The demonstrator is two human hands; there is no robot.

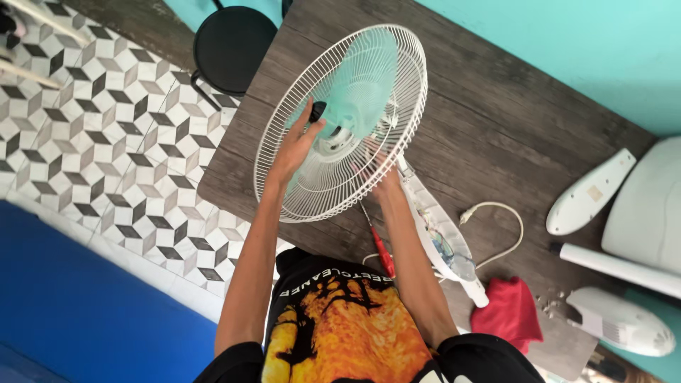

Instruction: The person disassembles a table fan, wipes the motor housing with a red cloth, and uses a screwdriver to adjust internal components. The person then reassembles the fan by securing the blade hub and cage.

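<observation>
While left hand (296, 145) pinches black hub cap (318, 110) w/ right hand (386, 186) bracing fan grille (284, 188), open or shut unclear: light, springy wire; grip rim.

The fan guard (340, 124) was set on the table (496, 135), a screwdriver (379, 248) beneath it, a cloth (509, 312) to its right.

R hand (386, 186) partly hidden behind fan grille (298, 191); grip unclear.
</observation>
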